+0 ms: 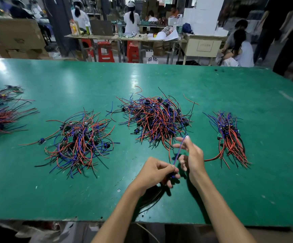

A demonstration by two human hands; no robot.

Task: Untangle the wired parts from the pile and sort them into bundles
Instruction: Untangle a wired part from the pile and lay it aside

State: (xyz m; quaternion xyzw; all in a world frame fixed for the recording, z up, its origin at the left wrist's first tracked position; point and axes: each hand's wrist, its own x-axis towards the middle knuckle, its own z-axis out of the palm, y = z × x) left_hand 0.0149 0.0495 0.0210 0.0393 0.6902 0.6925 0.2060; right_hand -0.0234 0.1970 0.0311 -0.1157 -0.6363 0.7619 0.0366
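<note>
Just beyond the fingertips of the right hand [192, 156], the big tangled pile of red, blue and black wired parts [157, 120] is lying on the green matted worktable [159, 76]. That hand is pinching a thin blue wire [178, 152] near its upper end, other fingers spread loosely, probably to run the strand straight and free of the tangle. Slightly nearer the body, the left hand [157, 171] is curling round the wire's lower end, gripping a small dark part there, with black leads trailing beneath the wrist, likely anchoring it so the pull works. To the right hand's outer side, a combed bundle of red and blue wires [229, 135] is lying lengthwise, seemingly sorted. Well off the left hand's outer side, a second loose heap of wired parts [80, 139] is waiting.
</note>
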